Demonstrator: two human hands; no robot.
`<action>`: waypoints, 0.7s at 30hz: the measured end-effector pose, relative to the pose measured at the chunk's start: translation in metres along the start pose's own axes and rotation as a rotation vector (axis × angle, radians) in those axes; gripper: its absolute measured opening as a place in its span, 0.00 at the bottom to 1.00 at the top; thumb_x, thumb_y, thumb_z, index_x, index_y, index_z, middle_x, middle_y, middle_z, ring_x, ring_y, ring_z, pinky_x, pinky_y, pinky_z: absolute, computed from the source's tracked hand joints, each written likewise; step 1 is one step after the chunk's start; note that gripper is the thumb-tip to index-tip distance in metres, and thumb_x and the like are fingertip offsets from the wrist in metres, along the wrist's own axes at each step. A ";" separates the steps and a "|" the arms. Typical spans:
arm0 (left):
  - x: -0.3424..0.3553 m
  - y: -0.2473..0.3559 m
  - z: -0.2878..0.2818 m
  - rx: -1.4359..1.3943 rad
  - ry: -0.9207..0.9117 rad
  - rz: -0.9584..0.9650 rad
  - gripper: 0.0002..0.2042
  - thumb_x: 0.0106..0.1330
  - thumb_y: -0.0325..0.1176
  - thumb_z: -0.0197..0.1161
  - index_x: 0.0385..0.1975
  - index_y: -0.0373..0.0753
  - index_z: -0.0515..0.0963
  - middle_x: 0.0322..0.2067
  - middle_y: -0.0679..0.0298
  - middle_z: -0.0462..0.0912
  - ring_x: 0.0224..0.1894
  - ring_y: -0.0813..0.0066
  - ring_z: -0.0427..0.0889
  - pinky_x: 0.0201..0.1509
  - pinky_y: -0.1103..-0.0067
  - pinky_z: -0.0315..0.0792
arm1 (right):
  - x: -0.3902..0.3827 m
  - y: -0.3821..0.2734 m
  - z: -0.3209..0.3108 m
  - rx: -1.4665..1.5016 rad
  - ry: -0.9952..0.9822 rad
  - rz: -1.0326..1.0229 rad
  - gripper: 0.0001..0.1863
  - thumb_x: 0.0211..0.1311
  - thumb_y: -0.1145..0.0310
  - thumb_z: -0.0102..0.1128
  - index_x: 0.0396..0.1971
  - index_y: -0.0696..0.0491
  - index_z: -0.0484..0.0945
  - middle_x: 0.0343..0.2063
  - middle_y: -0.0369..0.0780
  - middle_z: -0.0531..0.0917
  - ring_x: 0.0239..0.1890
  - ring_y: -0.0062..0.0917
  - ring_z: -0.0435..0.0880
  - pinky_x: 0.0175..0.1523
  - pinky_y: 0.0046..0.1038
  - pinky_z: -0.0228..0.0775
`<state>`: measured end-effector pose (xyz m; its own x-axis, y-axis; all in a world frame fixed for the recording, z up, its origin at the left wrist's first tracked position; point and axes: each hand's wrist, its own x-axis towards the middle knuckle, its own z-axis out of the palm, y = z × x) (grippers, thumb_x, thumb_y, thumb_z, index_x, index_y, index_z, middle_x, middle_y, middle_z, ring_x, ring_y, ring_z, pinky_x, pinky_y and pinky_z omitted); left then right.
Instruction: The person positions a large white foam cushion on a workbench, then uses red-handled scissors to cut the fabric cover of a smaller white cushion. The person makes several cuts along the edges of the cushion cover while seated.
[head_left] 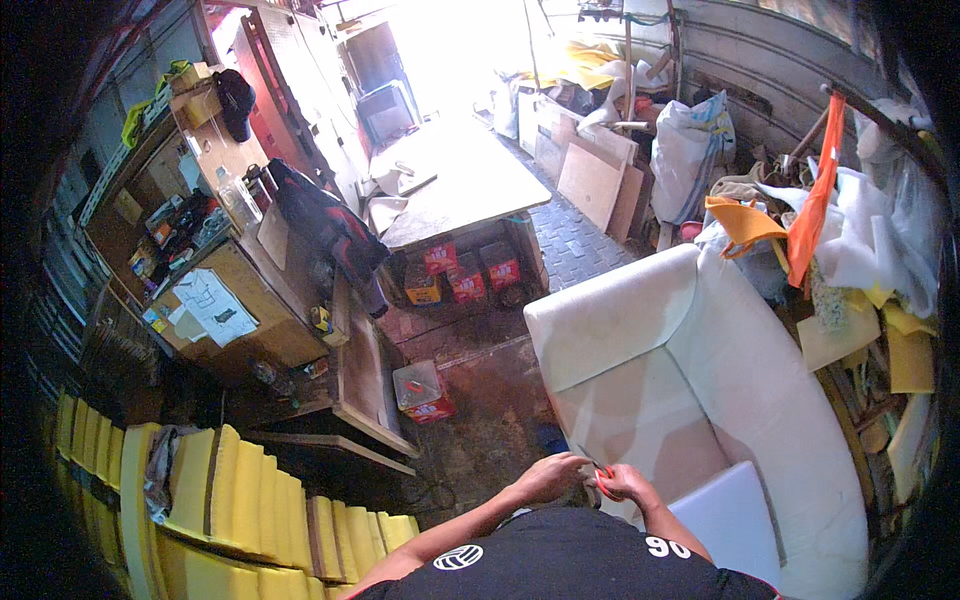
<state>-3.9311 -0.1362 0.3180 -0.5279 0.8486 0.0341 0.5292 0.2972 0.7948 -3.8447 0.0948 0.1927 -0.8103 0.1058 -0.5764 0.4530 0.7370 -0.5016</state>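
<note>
Apparently this is small snipping or readying work beside a pale padded sofa (815, 430), which fills the lower right of the frame. At lower centre, the right hand (628, 484) is closed around red-handled scissors (606, 489). The left hand (552, 478) has its fingers bent close to the blades; whether it pinches anything is too small to tell. As I judge it, the next move calls for keeping those left fingertips clear of the blades and steadying whatever is to be cut.

A white slab (735, 525) leans on the sofa's inner side, near the right forearm. Yellow foam blocks (245, 490) crowd the lower left, and a wooden board (370, 385) juts in above them. A red-sided box (424, 390) sits on the floor near mid-frame, short of the worktable (465, 190) at upper centre. Scraps with an orange strip (818, 200) heap behind the sofa at upper right, hemming in that side.
</note>
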 end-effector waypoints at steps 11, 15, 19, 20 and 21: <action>0.010 0.027 -0.022 0.129 -0.008 -0.062 0.12 0.69 0.41 0.54 0.40 0.38 0.71 0.32 0.45 0.82 0.35 0.46 0.83 0.37 0.56 0.76 | 0.078 -0.051 0.052 1.566 0.040 -0.183 0.18 0.63 0.59 0.55 0.45 0.57 0.80 0.39 0.37 0.83 0.41 0.20 0.79 0.49 0.25 0.70; -0.018 0.002 -0.029 0.087 -0.071 -0.276 0.17 0.70 0.47 0.51 0.42 0.37 0.70 0.31 0.44 0.82 0.35 0.44 0.83 0.39 0.55 0.75 | 0.007 -0.129 0.030 0.568 0.108 -0.263 0.18 0.66 0.58 0.52 0.44 0.57 0.79 0.39 0.36 0.83 0.41 0.18 0.79 0.48 0.25 0.71; -0.018 0.001 -0.034 0.183 -0.026 -0.274 0.18 0.70 0.48 0.51 0.43 0.37 0.68 0.31 0.43 0.82 0.35 0.43 0.83 0.39 0.54 0.75 | 0.025 -0.125 0.038 0.733 0.183 -0.322 0.18 0.64 0.56 0.54 0.41 0.56 0.80 0.38 0.36 0.83 0.40 0.17 0.78 0.47 0.25 0.71; -0.015 0.007 -0.041 0.188 -0.056 -0.267 0.18 0.70 0.48 0.51 0.44 0.37 0.68 0.31 0.44 0.82 0.36 0.43 0.83 0.39 0.54 0.74 | 0.036 -0.121 0.050 0.818 0.220 -0.326 0.19 0.63 0.54 0.55 0.40 0.56 0.80 0.38 0.36 0.84 0.39 0.18 0.77 0.46 0.26 0.71; -0.014 0.010 -0.046 0.192 -0.078 -0.269 0.18 0.70 0.48 0.51 0.44 0.37 0.68 0.32 0.44 0.83 0.37 0.43 0.83 0.39 0.53 0.74 | 0.041 -0.123 0.056 0.900 0.247 -0.334 0.20 0.62 0.52 0.56 0.38 0.55 0.80 0.37 0.37 0.84 0.39 0.18 0.77 0.45 0.27 0.71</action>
<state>-3.9487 -0.1655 0.3537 -0.6168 0.7575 -0.2139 0.4974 0.5858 0.6399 -3.9128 -0.0287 0.1946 -0.9562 0.1970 -0.2165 0.2175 -0.0171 -0.9759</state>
